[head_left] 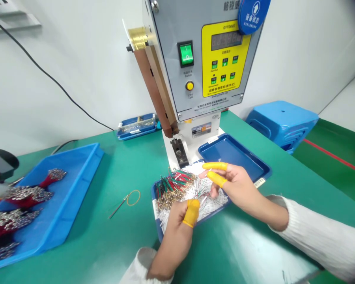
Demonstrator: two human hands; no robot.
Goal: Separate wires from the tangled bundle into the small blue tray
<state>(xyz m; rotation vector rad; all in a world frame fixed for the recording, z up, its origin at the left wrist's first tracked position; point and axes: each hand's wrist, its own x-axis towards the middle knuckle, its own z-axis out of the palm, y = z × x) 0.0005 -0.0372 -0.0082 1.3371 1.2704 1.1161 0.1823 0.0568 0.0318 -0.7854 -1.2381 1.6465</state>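
Note:
Both hands are over a blue tray (157, 221) filled with small white sleeve-like pieces (214, 197) and a pile of short red, green and black wires (173, 184) with metal ends. My left hand (179, 228), a yellow finger cot on its thumb, is closed at the tray's near edge; thin wires (198, 191) stick up from its grip. Above the white pieces, my right hand (236, 183) has yellow cots on thumb and index finger. Those fingertips are close together around what looks like a tiny white piece, too small to tell clearly.
A grey crimping machine (192, 90) stands behind the tray. Beside it lies another blue tray (236, 156). At left, a blue bin (77, 197) holds wire bundles (26, 197). A rubber band (133, 198) and a wire (117, 208) lie on the green table. A blue stool (281, 118) is at right.

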